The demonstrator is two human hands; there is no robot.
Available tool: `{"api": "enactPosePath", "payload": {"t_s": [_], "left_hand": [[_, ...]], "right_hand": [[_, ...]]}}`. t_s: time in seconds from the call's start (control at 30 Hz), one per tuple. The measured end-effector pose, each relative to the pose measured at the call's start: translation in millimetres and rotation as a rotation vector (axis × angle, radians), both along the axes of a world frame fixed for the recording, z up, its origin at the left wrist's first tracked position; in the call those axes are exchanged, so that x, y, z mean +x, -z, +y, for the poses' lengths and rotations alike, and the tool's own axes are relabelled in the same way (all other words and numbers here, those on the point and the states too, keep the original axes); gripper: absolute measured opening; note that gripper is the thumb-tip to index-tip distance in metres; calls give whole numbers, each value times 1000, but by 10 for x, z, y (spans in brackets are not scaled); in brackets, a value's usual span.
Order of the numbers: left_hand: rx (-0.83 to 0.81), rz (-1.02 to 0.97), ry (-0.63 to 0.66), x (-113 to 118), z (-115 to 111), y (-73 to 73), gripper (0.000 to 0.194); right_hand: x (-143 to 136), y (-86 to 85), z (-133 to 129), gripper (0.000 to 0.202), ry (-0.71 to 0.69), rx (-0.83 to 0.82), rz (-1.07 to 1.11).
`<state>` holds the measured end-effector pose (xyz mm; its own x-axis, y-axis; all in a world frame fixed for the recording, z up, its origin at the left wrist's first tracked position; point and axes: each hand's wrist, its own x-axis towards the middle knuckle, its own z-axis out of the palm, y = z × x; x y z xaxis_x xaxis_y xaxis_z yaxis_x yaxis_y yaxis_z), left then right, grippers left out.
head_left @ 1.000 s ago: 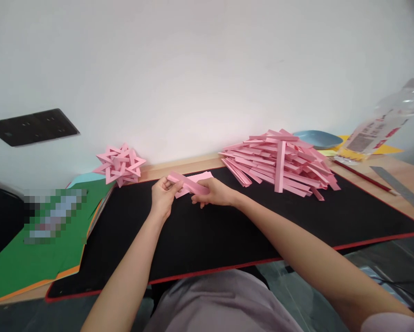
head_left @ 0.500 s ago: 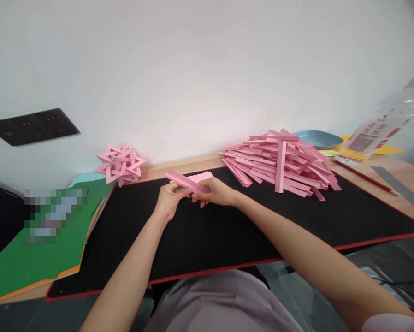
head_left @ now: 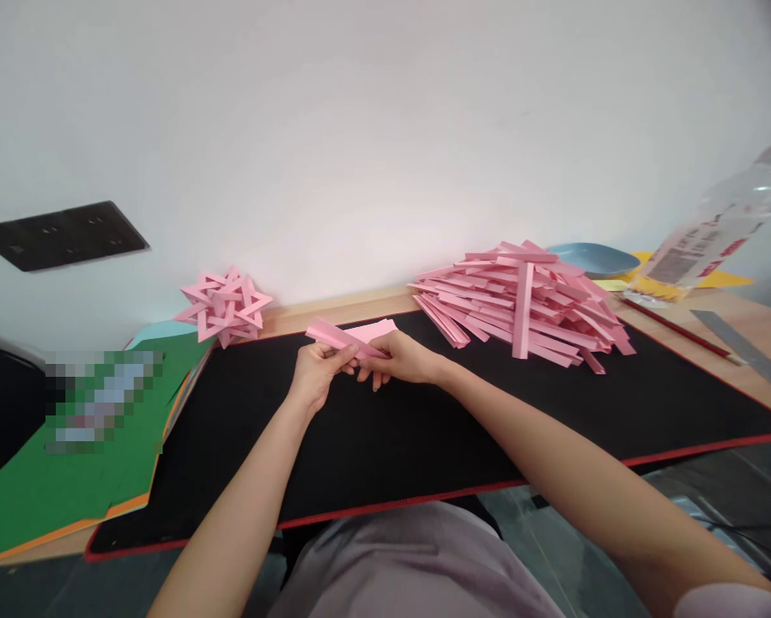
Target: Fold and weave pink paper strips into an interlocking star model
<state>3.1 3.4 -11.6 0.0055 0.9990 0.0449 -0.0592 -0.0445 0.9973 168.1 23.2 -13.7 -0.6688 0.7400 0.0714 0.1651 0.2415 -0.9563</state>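
Observation:
Between my two hands is a folded pink paper strip (head_left: 334, 334), tilted down to the right. My left hand (head_left: 314, 371) pinches it near its middle, thumb on top. My right hand (head_left: 406, 356) grips its right end, with the lower fingers partly curled beneath. More pink paper (head_left: 373, 330) shows just behind the strip; I cannot tell whether it lies on the mat or is held. A pink paper star ornament (head_left: 226, 307) stands at the left by the wall. Right of my hands rises a large pile of folded pink strips (head_left: 520, 300).
A black mat (head_left: 385, 455) with red edging covers the table. Green and orange paper sheets (head_left: 121, 463) lie at left. On the right are a blue dish (head_left: 595, 258), a clear plastic bottle (head_left: 713, 227), a dark red pencil (head_left: 675, 327) and a metal ruler (head_left: 746, 354).
The held strip has turned slightly, so more of its lighter inner face shows at the left end. My fingers have shifted a little; the rest stays in place.

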Motion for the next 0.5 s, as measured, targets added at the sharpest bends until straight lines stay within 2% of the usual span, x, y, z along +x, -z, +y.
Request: {"api": "enactPosePath", "payload": {"t_s": [0.3,0.5], "left_hand": [[42,33,-87,48,-12,7,23],[60,20,-86,55,-9,23,23]], "right_hand": [[-6,19,15,29,-15,20,12],[-12,26,16,27,-2,22,16]]}}
